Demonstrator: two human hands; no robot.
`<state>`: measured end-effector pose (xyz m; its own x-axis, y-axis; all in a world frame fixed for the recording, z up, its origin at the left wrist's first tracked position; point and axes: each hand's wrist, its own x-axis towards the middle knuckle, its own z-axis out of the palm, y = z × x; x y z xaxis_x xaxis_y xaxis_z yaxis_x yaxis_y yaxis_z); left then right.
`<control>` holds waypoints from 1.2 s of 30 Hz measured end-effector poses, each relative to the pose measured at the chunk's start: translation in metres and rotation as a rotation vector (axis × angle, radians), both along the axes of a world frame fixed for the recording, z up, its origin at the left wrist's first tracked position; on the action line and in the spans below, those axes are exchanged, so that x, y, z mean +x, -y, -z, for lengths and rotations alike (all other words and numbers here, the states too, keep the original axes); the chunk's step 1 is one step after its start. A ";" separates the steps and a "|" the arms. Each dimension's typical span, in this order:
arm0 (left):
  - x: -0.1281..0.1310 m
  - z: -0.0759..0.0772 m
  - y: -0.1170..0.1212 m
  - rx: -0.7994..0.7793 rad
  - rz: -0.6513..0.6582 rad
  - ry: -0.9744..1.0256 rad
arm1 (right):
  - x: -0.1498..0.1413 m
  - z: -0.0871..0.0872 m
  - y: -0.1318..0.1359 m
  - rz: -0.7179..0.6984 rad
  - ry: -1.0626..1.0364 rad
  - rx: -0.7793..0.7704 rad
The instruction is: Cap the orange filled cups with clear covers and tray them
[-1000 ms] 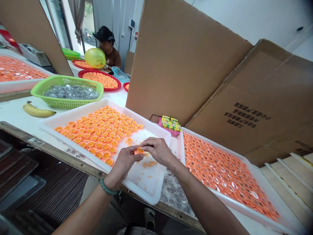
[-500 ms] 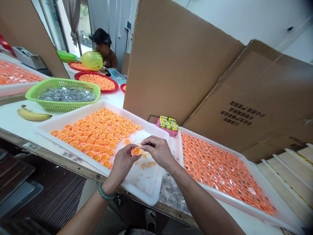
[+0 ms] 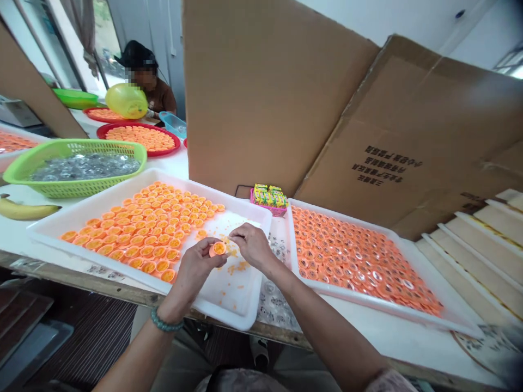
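My left hand [image 3: 193, 272], a bead bracelet at its wrist, holds a small orange cup [image 3: 219, 249] between thumb and fingers, its mouth tilted toward me. Yellow-orange bits lie inside the cup. Just to the right, my right hand [image 3: 254, 247] is closed in a pinch with the fingertips apart from the cup; whatever they hold is too small to make out. Both hands are over a white tray [image 3: 245, 320]. Rows of similar filled orange cups [image 3: 134, 235] cover its left part, and loose yellow-orange shreds [image 3: 237, 267] are scattered on its right part.
A second white tray [image 3: 461, 322] of clear-covered orange cups stands right. Behind are cardboard sheets [image 3: 269, 92] and a pink basket [image 3: 274, 210] of yellow-green packets. Left are a green basket [image 3: 81, 188] of clear plastic pieces and a banana [image 3: 28, 209]. A person sits beyond.
My right hand has drawn back a little from the cup, leaving a gap. The left hand still holds the cup. The whole view has swung to the right.
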<state>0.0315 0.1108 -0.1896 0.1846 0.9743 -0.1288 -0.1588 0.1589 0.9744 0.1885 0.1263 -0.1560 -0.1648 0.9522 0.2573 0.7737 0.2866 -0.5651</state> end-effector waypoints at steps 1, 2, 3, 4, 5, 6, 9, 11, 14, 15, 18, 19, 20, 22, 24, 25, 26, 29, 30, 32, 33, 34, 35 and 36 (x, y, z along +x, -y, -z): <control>0.000 -0.001 0.000 -0.017 0.014 0.015 | 0.003 0.004 0.000 0.004 0.037 -0.029; 0.000 -0.003 0.001 -0.038 0.027 0.027 | 0.007 0.008 0.002 0.009 0.053 -0.044; -0.001 -0.005 0.001 -0.065 0.036 0.048 | 0.012 0.009 0.004 0.019 0.049 -0.039; -0.001 -0.006 0.002 -0.095 0.047 0.079 | 0.020 0.010 0.009 0.040 0.029 -0.015; -0.001 -0.008 0.002 -0.126 0.059 0.118 | 0.029 0.009 0.014 0.072 0.004 0.018; -0.001 -0.010 0.001 -0.154 0.063 0.162 | 0.040 0.008 0.021 0.116 -0.017 0.048; -0.001 -0.011 -0.001 -0.208 0.067 0.226 | 0.072 0.007 0.048 0.285 0.011 0.066; -0.001 -0.009 -0.002 -0.231 0.066 0.197 | 0.085 0.013 0.068 0.344 0.107 0.006; -0.002 -0.006 -0.005 -0.249 0.035 0.144 | 0.088 0.031 0.094 0.295 0.290 -0.150; -0.002 -0.006 -0.006 -0.252 0.023 0.131 | 0.085 0.037 0.100 0.259 0.339 -0.192; 0.000 -0.009 -0.006 -0.254 0.016 0.079 | 0.075 0.054 0.109 0.139 0.460 -0.242; 0.001 -0.011 -0.005 -0.254 0.020 0.056 | 0.073 0.057 0.110 0.110 0.501 -0.243; 0.002 -0.013 -0.004 -0.254 0.025 0.029 | 0.072 0.061 0.111 0.089 0.542 -0.245; 0.006 -0.016 0.000 -0.241 0.035 -0.023 | 0.073 0.066 0.111 0.074 0.601 -0.255; 0.010 -0.017 0.004 -0.211 0.047 -0.060 | 0.077 0.071 0.112 0.076 0.595 -0.246; 0.013 -0.016 0.006 -0.200 0.054 -0.073 | 0.078 0.073 0.113 0.083 0.570 -0.229; 0.015 -0.014 0.007 -0.196 0.059 -0.082 | 0.080 0.075 0.114 0.098 0.531 -0.207; 0.020 -0.009 0.009 -0.224 0.072 -0.083 | 0.084 0.077 0.119 0.188 0.352 -0.119; 0.021 -0.008 0.010 -0.237 0.069 -0.071 | 0.084 0.077 0.120 0.220 0.284 -0.094; 0.022 -0.007 0.009 -0.261 0.054 -0.037 | 0.085 0.074 0.122 0.276 0.160 -0.069; 0.022 -0.007 0.009 -0.272 0.047 -0.019 | 0.086 0.073 0.123 0.297 0.112 -0.072; 0.022 -0.008 0.009 -0.280 0.041 -0.004 | 0.086 0.071 0.124 0.315 0.073 -0.079; 0.021 -0.008 0.009 -0.284 0.038 0.009 | 0.087 0.070 0.124 0.329 0.041 -0.086; 0.021 -0.009 0.009 -0.287 0.036 0.019 | 0.088 0.069 0.125 0.336 0.015 -0.092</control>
<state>0.0523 0.1018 -0.1810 0.2234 0.8912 -0.3947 -0.1657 0.4338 0.8857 0.2763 0.0016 -0.2254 0.1587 0.9729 0.1682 0.8247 -0.0370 -0.5643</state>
